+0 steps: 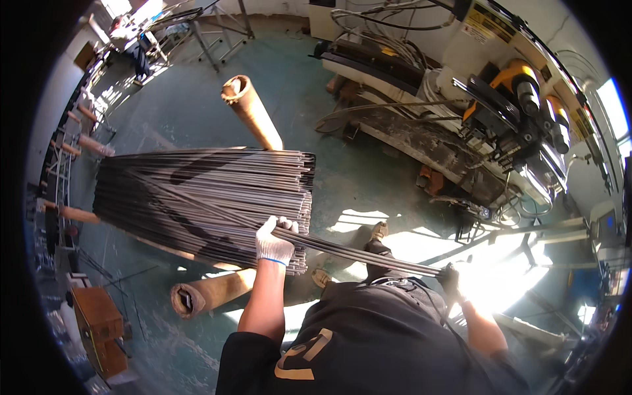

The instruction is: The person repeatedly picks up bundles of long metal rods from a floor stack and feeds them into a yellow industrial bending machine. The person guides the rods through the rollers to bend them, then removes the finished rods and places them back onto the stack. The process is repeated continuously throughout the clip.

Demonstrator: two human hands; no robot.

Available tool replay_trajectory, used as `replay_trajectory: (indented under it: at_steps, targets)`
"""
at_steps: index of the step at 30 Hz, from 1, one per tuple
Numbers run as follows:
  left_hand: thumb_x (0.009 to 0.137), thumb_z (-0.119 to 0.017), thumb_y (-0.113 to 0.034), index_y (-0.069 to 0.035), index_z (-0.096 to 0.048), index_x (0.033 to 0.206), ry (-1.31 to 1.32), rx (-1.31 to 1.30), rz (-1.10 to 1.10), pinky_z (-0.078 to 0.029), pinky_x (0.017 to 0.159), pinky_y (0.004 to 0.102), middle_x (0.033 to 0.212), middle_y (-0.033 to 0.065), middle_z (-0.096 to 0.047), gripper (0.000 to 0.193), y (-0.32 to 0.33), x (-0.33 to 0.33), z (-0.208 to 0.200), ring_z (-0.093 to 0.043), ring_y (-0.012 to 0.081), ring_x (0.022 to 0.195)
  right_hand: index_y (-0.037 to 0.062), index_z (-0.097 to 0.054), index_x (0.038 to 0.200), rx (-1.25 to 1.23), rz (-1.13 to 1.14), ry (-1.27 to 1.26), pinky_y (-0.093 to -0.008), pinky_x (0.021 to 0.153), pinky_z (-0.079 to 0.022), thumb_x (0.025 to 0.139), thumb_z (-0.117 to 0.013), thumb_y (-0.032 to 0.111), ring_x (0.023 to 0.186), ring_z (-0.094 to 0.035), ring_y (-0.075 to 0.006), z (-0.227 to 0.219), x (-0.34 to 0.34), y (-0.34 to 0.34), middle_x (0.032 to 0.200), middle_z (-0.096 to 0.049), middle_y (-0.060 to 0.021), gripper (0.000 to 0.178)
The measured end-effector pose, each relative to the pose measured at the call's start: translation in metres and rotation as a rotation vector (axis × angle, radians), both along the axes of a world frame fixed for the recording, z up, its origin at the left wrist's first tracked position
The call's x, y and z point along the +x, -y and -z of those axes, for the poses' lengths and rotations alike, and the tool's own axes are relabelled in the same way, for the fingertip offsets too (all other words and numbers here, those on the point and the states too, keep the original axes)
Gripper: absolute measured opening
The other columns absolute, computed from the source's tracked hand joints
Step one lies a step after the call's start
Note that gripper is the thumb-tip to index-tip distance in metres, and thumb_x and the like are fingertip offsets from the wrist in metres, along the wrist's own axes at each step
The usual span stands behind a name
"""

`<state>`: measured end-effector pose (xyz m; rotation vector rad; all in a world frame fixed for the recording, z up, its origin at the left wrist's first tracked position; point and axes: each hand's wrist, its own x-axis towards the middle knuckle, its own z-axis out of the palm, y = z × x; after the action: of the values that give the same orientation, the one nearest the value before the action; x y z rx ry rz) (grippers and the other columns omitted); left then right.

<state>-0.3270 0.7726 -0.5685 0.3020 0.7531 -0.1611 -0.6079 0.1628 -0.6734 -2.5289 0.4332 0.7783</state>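
Rods [362, 253] in a slim dark bundle are spanned between two grips, their long axis slanting from the upper left, down through the left grip [275, 241], to the right grip [453, 282]. The left grip, in a white glove, is curled around them partway along their length; the right grip looks to be pinching their near ends, though glare just beside it blurs the finger detail. On the far side of the left grip, the length appears to carry on diagonally across the top of a broad stack [204, 187] of similar bars

The relation that seems to matter most is the angle: the stack's bars lie roughly left to right, while the held length crosses them aslant, its near ends pointing toward the right grip and the person's right side. Of the two, the left grip is nearer the stack, above its right end; the right grip is well apart from it. Beyond the left grip, a brown tube [253, 112] juts from the stack's far edge; below and left of that grip, another tube [214, 294] juts from the near edge
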Motion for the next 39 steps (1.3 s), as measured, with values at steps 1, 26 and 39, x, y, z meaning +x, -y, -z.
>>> replay_trajectory:
  at_steps: [1,26,39]
  targets:
    - [0.109,-0.059,-0.02,-0.004,-0.058,0.095,0.05,-0.024,0.065,-0.055,0.092,0.0497,0.088,0.0122,-0.061,0.021,0.015,-0.006,-0.004,-0.06,0.0313,0.084,0.0069,-0.065,0.118,-0.034,-0.023,0.084,-0.0468,0.079,-0.056,0.101,-0.07,0.027,0.092,-0.071,-0.0347,0.003,0.006,0.018,0.099,-0.072,-0.0159,0.027]
    - [0.105,-0.069,-0.012,-0.004,-0.067,0.129,0.881,0.233,0.475,-0.043,0.127,0.0572,0.115,0.0101,-0.069,0.026,0.359,0.261,-0.288,-0.066,0.0314,0.117,-0.0046,-0.066,0.132,1.676,1.464,1.316,-0.0562,0.118,-0.057,0.109,-0.066,0.009,0.124,-0.072,-0.034,-0.232,0.248,0.25,0.127,-0.075,-0.018,0.027]
    - [0.111,-0.069,-0.027,-0.001,-0.073,0.109,0.606,0.312,0.416,-0.059,0.106,0.0493,0.106,0.0148,-0.075,0.026,0.419,0.44,-0.218,-0.071,0.0323,0.106,0.0017,-0.074,0.118,1.198,1.684,1.494,-0.0416,0.076,-0.064,0.107,-0.071,0.02,0.086,-0.076,-0.0266,-0.288,0.404,0.283,0.104,-0.078,-0.0094,0.022]
